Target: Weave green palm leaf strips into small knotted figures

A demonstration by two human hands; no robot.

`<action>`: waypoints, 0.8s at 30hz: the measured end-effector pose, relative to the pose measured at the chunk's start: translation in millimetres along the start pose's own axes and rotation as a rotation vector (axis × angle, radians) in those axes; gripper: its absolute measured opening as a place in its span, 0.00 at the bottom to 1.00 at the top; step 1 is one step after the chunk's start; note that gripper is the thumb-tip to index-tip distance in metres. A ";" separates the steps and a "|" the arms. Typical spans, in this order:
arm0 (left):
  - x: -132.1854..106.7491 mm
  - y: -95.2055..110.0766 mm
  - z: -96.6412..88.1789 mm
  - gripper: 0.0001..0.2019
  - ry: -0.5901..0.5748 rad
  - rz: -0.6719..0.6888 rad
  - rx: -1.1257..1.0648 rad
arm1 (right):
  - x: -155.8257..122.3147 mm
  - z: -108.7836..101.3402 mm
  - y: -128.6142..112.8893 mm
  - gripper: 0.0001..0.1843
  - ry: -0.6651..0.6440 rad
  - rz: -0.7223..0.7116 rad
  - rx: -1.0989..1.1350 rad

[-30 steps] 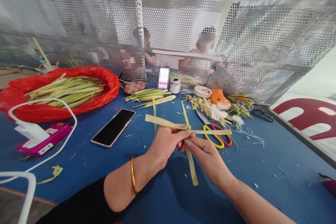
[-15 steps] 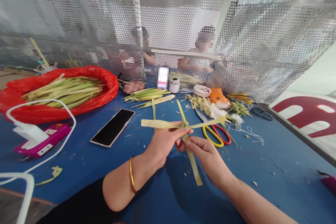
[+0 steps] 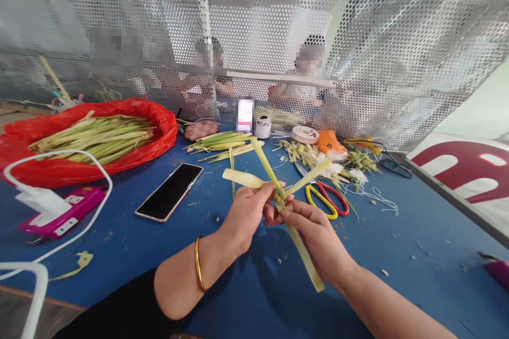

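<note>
Between my hands is a small woven piece of pale green leaf strips, knotted at the middle, its ends sticking out in several directions. My left hand pinches the knot from the left with thumb and fingers; a gold bangle circles that wrist. My right hand is closed on the strip end that hangs down toward me, close under the knot. The fingertips of both hands nearly meet and partly hide the knot. Just right of my right hand lie scissors with yellow and red handles.
A red plastic bag of leaf strips stands left. Nearer lie a black-screened phone and a magenta power strip with a white cable. Behind are loose leaves, a ribbon roll and leaf scraps. A perforated metal screen closes the back, people beyond.
The woven piece has turned in my hands: its upper strip now leans further left, the right strip points more upward, and the lower end has swung right. Both hands keep their grip.
</note>
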State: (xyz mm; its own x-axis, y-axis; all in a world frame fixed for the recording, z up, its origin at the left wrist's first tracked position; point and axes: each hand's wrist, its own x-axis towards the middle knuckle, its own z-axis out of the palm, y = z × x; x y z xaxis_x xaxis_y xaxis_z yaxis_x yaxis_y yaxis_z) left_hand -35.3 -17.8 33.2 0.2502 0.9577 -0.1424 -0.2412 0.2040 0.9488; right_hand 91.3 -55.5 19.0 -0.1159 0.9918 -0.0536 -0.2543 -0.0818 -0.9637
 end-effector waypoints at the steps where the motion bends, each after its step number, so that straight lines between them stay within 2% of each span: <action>1: 0.5 0.0 -0.5 0.17 -0.009 0.009 -0.008 | -0.3 0.0 -0.2 0.11 0.007 0.009 0.006; 5: 1.8 0.5 -1.1 0.16 -0.142 0.027 -0.001 | 1.0 -1.9 1.6 0.10 0.042 0.007 0.053; 7: 1.4 1.4 0.3 0.14 -0.163 0.018 0.008 | 2.0 -3.4 3.5 0.09 0.045 -0.006 0.055; 10: 0.4 1.6 2.7 0.09 -0.120 0.038 0.051 | 2.6 -4.5 4.9 0.09 0.017 -0.030 0.005; 14: 1.0 -2.0 2.9 0.08 -0.037 0.083 0.104 | 1.3 -2.8 1.4 0.08 0.001 -0.052 -0.077; 17: 2.2 -4.8 2.1 0.14 0.030 0.077 0.098 | 0.5 -0.8 -2.6 0.08 -0.016 -0.062 -0.135; 19: 2.6 -6.0 2.1 0.16 0.042 0.070 0.082 | 0.6 -0.2 -3.9 0.09 -0.024 -0.071 -0.169; 24: 3.0 -9.5 3.9 0.10 0.049 0.037 -0.021 | 0.6 -1.6 3.3 0.11 -0.010 -0.132 -0.326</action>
State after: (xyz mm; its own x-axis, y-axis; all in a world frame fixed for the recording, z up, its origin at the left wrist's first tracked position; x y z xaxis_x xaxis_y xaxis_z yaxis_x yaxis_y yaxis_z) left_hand -28.6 -17.7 24.8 0.1941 0.9734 -0.1213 -0.2696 0.1719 0.9475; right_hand 91.9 -55.0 15.4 -0.1124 0.9906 0.0783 0.0521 0.0846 -0.9951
